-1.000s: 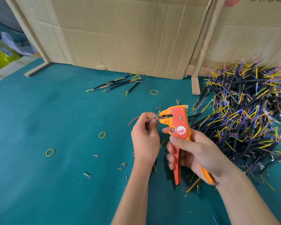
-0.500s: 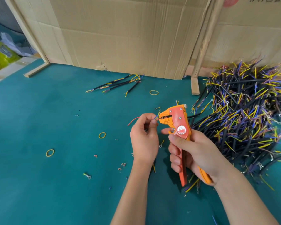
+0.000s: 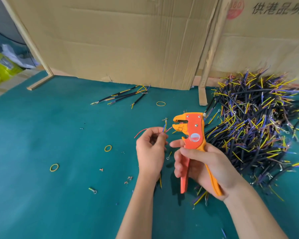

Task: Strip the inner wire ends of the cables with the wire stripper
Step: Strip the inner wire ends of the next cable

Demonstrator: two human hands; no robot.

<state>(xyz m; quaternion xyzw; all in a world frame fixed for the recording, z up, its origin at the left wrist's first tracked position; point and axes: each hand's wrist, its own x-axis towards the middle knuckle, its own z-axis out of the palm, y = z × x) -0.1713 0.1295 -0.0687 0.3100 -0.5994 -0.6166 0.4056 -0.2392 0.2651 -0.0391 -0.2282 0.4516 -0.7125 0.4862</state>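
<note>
My right hand (image 3: 202, 163) grips the handles of an orange and yellow wire stripper (image 3: 192, 128), held upright with its jaws facing left and gaping. My left hand (image 3: 150, 149) pinches a short cable (image 3: 164, 129) whose blue, yellow and red inner wires fan out above my fingers, a small gap left of the jaws. The cable's black sheath is mostly hidden in my palm. A big heap of black cables with coloured wire ends (image 3: 254, 128) lies on the right of the green mat.
Several cables (image 3: 123, 96) lie apart near the cardboard wall (image 3: 119, 40) at the back. Yellow rubber bands (image 3: 108, 148) and bits of stripped insulation (image 3: 128, 180) are scattered over the green mat (image 3: 41, 135). A wooden strut (image 3: 202, 95) stands beside the heap.
The wire ends have come out of the stripper jaws. My left hand has drawn the cable slightly left, and the jaws now stand open.
</note>
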